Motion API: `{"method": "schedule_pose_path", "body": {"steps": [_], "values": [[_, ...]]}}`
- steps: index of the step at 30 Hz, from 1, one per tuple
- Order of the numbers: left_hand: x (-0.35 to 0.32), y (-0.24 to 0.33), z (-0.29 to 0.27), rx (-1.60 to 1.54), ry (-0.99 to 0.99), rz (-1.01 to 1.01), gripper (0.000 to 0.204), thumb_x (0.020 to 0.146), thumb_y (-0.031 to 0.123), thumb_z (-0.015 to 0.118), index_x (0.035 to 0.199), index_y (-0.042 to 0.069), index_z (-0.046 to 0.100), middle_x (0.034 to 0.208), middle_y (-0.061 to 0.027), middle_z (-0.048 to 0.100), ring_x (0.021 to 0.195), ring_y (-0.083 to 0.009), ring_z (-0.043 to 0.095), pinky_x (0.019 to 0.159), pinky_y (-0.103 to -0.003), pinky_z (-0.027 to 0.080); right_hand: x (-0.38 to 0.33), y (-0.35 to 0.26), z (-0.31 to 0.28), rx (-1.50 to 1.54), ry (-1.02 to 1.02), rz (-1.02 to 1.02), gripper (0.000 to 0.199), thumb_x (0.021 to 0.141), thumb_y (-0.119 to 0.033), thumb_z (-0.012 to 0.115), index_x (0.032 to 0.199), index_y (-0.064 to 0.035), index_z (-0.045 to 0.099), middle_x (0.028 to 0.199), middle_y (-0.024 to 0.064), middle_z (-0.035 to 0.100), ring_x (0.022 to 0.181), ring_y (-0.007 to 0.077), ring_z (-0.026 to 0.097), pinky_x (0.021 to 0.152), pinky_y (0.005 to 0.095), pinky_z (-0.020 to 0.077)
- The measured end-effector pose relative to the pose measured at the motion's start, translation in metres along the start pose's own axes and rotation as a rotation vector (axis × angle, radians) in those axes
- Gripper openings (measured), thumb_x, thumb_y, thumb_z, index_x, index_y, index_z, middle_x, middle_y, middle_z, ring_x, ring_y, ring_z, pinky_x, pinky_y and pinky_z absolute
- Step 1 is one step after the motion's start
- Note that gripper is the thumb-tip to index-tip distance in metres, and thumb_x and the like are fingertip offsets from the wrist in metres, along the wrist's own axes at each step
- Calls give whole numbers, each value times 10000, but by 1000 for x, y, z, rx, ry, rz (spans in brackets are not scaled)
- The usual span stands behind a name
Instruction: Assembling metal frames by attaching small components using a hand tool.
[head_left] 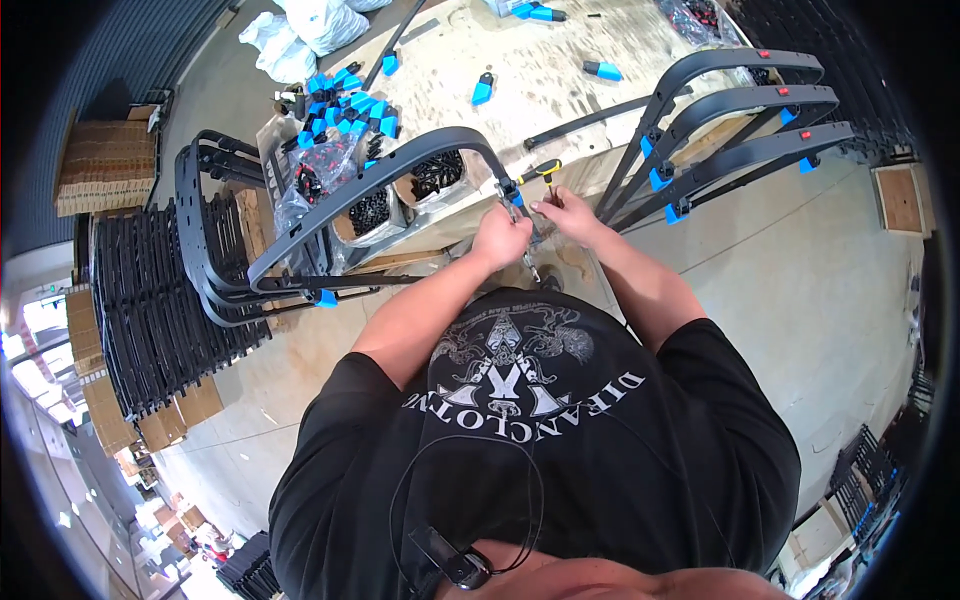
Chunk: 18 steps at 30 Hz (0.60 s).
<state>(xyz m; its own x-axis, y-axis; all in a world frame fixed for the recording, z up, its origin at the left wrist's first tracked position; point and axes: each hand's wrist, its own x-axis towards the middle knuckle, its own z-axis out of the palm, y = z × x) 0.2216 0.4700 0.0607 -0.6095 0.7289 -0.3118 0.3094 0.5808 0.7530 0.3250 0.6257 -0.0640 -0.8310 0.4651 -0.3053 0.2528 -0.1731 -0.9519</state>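
Note:
My left hand (503, 236) is closed round a silver metal hand tool (532, 267), whose ends show above and below the fist; its exact kind cannot be told. Beside it, my right hand (572, 217) pinches the shaft of a hand tool with a yellow and black crosswise handle (541, 172). Both hands meet at the end of a curved black metal frame (385, 178), where a blue plastic piece (512, 190) sits. The fingers hide the joint itself. The frame reaches left from my hands across the table's near edge.
A worn wooden table (450, 55) lies ahead, with blue and black plastic end pieces (345, 110) heaped at its left. Open boxes of small black parts (437, 178) stand along its near edge. Several black curved frames (760, 97) lean at the right. Cardboard stacks (108, 165) are far left.

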Motion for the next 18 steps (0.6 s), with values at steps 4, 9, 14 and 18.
{"method": "schedule_pose_path", "body": {"steps": [4,9,14,18], "values": [[1,-9,8,85,104,-59,241,865,242,597,887,4,626,821,-267,687,834,-453,684,749,-522,526,-19,-45,22,-438,208,85,469,815,-337,802,1024,22,584,885,146,693,798,243,676,727,374,540],[0,-5,8,117,142,-79,279,866,259,613,976,2,606,877,-284,691,885,-470,680,806,-536,534,-68,-89,12,-217,125,244,588,842,-317,759,1218,94,571,1068,202,704,956,293,699,828,382,547],[-2,-7,11,170,144,-138,317,871,268,628,1000,-19,594,874,-267,696,852,-404,704,780,-496,544,-71,-142,7,-118,49,437,608,880,-311,720,1280,108,536,1075,204,698,952,293,683,839,386,538],[-6,-30,3,-102,68,-100,312,879,266,647,998,-17,594,840,-182,699,730,-286,677,687,-427,537,-45,-108,10,-147,113,319,594,877,-252,713,1319,93,518,988,188,693,822,269,680,756,375,545]]}}
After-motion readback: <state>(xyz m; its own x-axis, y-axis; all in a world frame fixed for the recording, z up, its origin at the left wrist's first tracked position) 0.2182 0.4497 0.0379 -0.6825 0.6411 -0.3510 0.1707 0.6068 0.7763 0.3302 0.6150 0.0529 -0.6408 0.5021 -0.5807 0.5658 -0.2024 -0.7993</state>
